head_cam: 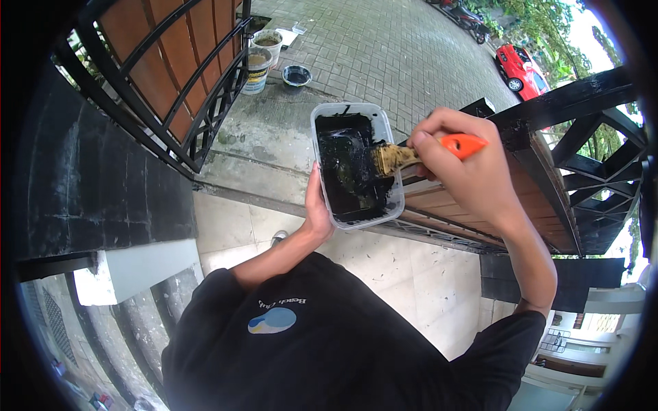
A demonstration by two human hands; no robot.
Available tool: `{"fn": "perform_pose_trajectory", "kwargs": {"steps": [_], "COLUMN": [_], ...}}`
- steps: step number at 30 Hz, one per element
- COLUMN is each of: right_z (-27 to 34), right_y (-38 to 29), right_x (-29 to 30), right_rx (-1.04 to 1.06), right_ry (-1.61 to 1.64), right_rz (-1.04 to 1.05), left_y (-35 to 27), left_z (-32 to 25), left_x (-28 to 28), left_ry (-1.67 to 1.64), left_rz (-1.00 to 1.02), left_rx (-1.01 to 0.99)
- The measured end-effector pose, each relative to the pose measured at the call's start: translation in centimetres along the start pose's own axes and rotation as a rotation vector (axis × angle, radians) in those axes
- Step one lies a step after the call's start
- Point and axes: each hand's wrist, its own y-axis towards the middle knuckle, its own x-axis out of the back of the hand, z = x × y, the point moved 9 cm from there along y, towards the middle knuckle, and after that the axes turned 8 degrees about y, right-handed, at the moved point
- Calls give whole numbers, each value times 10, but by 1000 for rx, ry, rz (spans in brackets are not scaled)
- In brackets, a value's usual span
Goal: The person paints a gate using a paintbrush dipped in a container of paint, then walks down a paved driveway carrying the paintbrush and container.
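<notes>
My left hand (pixel 317 208) holds a clear plastic tub (pixel 398 198) from its left side and underneath; most of those fingers are hidden. Black paint (pixel 344 164) covers the bottom of the tub and smears its inner walls. In my right hand (pixel 462 164) is a paintbrush (pixel 398 158) with an orange-tipped handle and a paint-stained ferrule. The brush reaches over the tub's right rim, its bristles down at the black paint.
Black metal gate panels with brown slats stand at the left (pixel 177 67) and right (pixel 437 198). Two buckets (pixel 257 77) and a small bowl of dark liquid (pixel 296 75) sit on the ground ahead. A red car (pixel 522 72) is parked beyond the paving.
</notes>
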Motion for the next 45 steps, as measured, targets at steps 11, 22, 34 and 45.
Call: {"fn": "perform_pose_trajectory", "kwargs": {"steps": [11,22,34,45], "right_z": [-33,-12,-10,-28], "right_y": [21,6,-42,-44], "right_x": [-20,-1,17,23], "right_rx": [-67,-25,150,150], "right_ry": [-108,-47,-27,85], "right_rz": [88,41,-93,-169], "left_y": [-5,-5,-7,-11], "left_z": [9,16,5,6], "left_x": [-11,-3,-3,-6], "left_ry": [11,-4,26,82], "left_rz": [33,-37,-69,-49], "left_rx": [54,76,30,39]}}
